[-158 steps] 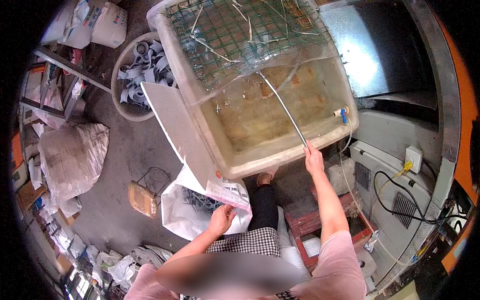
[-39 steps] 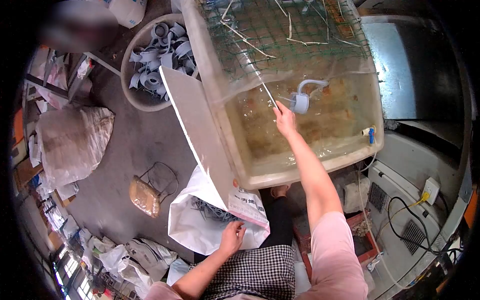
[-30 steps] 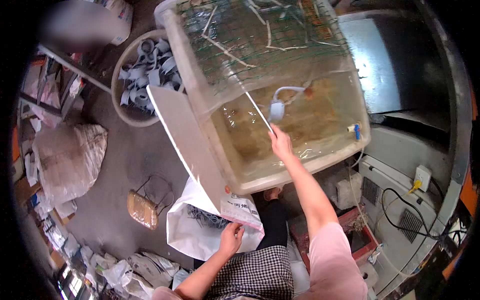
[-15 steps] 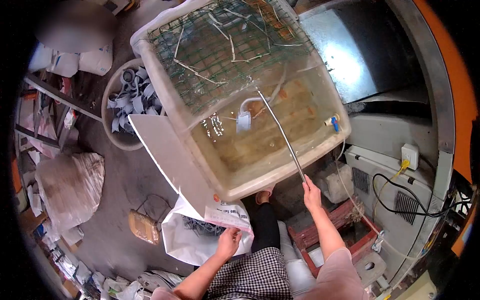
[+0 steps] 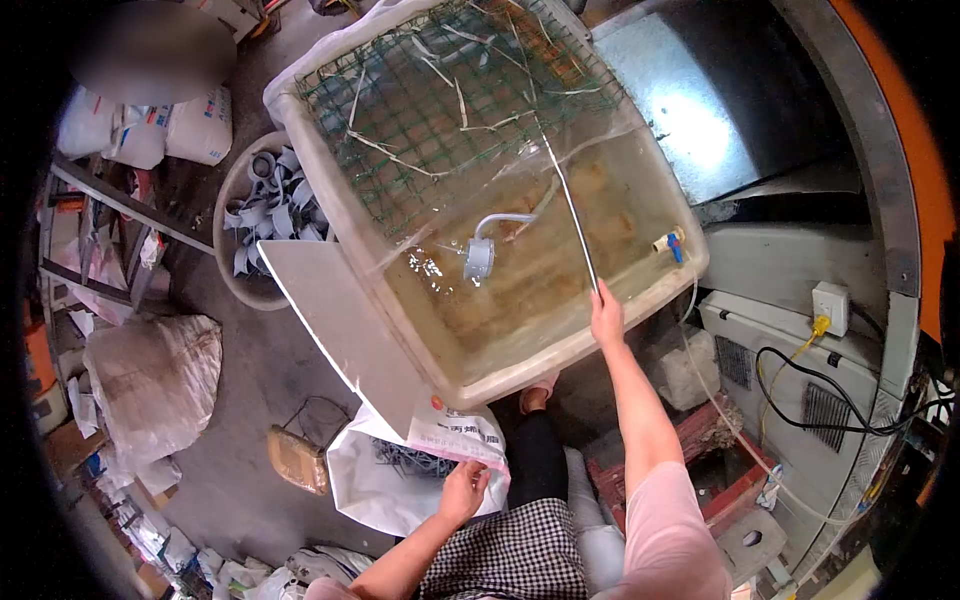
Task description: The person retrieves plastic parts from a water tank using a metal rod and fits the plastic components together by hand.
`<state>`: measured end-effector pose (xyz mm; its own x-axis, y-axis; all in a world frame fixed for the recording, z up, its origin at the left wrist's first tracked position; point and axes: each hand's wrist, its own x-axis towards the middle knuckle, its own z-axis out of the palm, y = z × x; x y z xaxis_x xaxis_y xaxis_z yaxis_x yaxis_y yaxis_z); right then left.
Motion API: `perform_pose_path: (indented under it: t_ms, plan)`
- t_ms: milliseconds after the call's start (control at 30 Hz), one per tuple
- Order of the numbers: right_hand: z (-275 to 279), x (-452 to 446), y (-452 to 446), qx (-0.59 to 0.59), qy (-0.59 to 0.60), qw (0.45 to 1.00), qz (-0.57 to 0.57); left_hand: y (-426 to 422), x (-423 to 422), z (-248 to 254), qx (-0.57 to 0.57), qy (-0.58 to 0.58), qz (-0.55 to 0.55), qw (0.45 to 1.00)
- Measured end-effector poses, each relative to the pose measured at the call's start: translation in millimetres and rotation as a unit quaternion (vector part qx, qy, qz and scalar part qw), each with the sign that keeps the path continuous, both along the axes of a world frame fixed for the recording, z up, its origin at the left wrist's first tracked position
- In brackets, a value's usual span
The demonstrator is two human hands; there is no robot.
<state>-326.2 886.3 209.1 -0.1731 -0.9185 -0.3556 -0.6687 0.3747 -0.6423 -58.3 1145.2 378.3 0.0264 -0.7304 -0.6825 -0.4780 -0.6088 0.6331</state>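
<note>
My right hand (image 5: 606, 316) is wrapped round the near end of a thin metal rod (image 5: 572, 205), above the front rim of a big plastic water tub (image 5: 530, 372). The rod slants away over the water, its far tip near the edge of a green mesh (image 5: 400, 110). In the water sits a grey plastic fitting (image 5: 479, 258) with a pale curved strip (image 5: 503, 217) at its top; the rod is apart from it. Lower down, my left hand (image 5: 465, 490) has its fingers curled at the rim of a white woven sack (image 5: 365, 500) holding thin grey scraps (image 5: 410, 458).
A flat grey board (image 5: 335, 320) leans along the tub's left side. Beyond it stands a round basin (image 5: 228, 272) of grey fittings. A blue-handled tap (image 5: 672, 245) is on the tub's right wall. Red frame (image 5: 715, 425) and cabled machine (image 5: 780, 375) stand right.
My right hand has moved up and forward with the rod, whose far tip now reaches further toward the mesh. The grey fitting has shifted slightly left. My left hand stays by the sack rim.
</note>
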Motion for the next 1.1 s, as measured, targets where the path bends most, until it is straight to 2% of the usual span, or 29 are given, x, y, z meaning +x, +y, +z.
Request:
perform_pose_path:
  t_ms: [133, 300, 367, 433, 567, 633, 667, 767, 900, 1000, 1033, 1100]
  plan:
    - [-41.7, 11.1, -49.4, -0.058, -0.008, 0.998, 0.010, 4.7, -6.6, -10.3, 0.034, -0.024, -0.025, 0.999]
    - [-72.1, 20.3, -100.8, -0.097, 0.014, 0.995, 0.028, 6.3, -22.2, -27.6, 0.057, 0.006, 0.018, 0.998]
    - [-89.3, 23.0, -117.8, -0.165, 0.004, 0.986, 0.022, 6.6, -26.7, -38.8, 0.052, -0.002, 0.006, 0.999]
    - [-90.2, 27.3, -134.9, -0.151, 0.009, 0.988, 0.036, 4.9, -31.7, -45.3, 0.049, -0.011, -0.003, 0.999]
    - [-89.3, 40.0, -176.7, -0.131, -0.005, 0.990, 0.053, -5.2, -39.7, -51.2, 0.062, -0.012, 0.051, 0.997]
    - [-92.6, 43.2, -191.1, -0.110, -0.002, 0.992, 0.059, -15.5, -42.3, -48.7, 0.108, 0.016, 0.093, 0.990]
    - [-98.3, 42.6, -196.3, -0.096, -0.016, 0.994, 0.050, -13.0, -42.2, -53.5, 0.079, -0.017, 0.053, 0.995]
    - [-108.8, 42.1, -192.6, -0.073, -0.023, 0.997, 0.032, -13.4, -42.8, -60.7, 0.033, -0.022, 0.057, 0.998]
    - [-80.3, 18.3, -124.7, -0.057, -0.035, 0.998, 0.009, -26.9, -39.8, -51.2, 0.050, 0.005, 0.075, 0.996]
    - [-38.2, -19.0, -45.4, -0.111, -0.025, 0.993, 0.042, -30.5, -33.4, -39.4, 0.026, 0.007, 0.054, 0.998]
    - [-7.7, -32.9, -18.4, 0.017, 0.018, 0.999, 0.032, -29.2, -31.5, -33.1, 0.019, 0.006, 0.045, 0.999]
    - [49.0, -56.7, 35.1, 0.053, 0.038, 0.997, 0.039, -19.9, -25.9, -26.8, 0.032, 0.018, 0.041, 0.998]
